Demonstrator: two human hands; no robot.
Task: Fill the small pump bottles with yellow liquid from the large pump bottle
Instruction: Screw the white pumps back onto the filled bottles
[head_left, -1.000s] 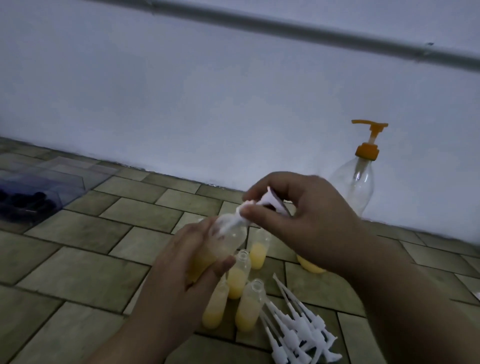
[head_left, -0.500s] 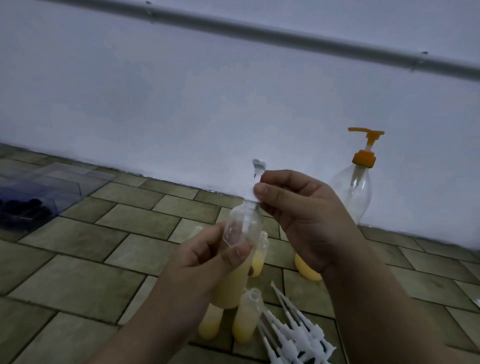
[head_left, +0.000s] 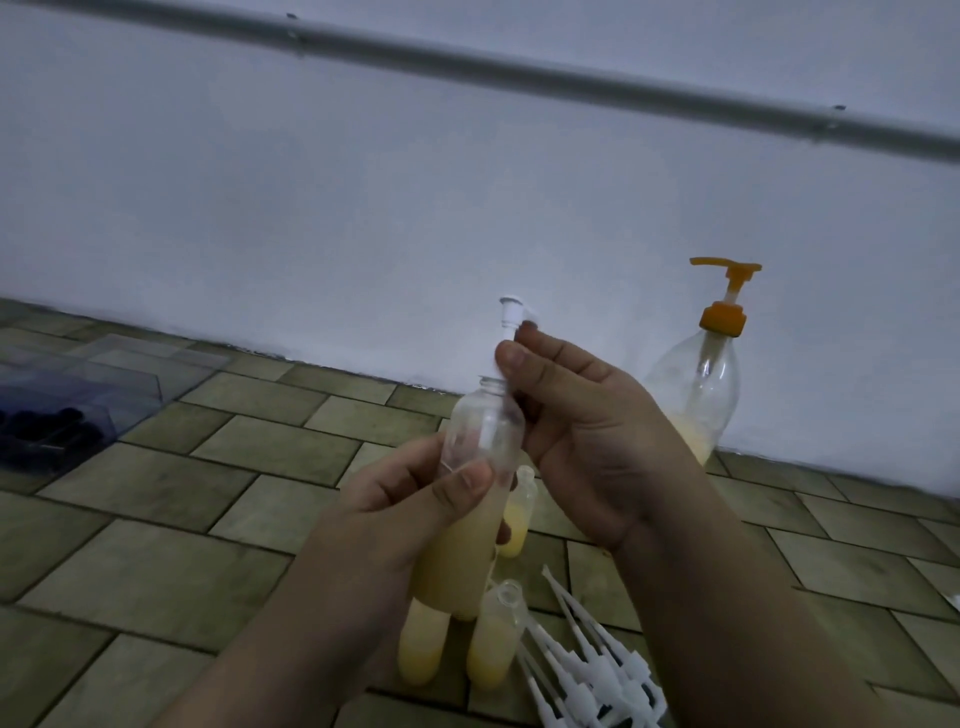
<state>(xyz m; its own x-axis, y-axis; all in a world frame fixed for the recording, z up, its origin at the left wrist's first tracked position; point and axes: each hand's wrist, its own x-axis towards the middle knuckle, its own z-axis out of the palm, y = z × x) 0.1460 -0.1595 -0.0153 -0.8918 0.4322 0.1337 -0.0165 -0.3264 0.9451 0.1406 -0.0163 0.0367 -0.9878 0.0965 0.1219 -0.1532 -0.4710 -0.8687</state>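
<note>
My left hand (head_left: 415, 514) grips a small clear bottle (head_left: 475, 499), upright and about half full of yellow liquid. My right hand (head_left: 582, 415) pinches a white pump head (head_left: 511, 317) whose tube reaches down into that bottle's neck. Below, three small open bottles (head_left: 491, 639) with yellow liquid stand on the tiled floor. The large pump bottle (head_left: 698, 384), clear with an orange pump, stands by the wall behind my right hand, with a little yellow liquid at its bottom.
A pile of loose white pump heads (head_left: 587, 670) lies on the tiles at the lower right. A clear plastic box (head_left: 78, 395) holding dark caps sits at the far left. A white wall with a grey pipe (head_left: 519, 78) runs behind.
The held bottle went from tilted to upright and higher. My right hand turned the white pump head upright and lowered its tube into the neck.
</note>
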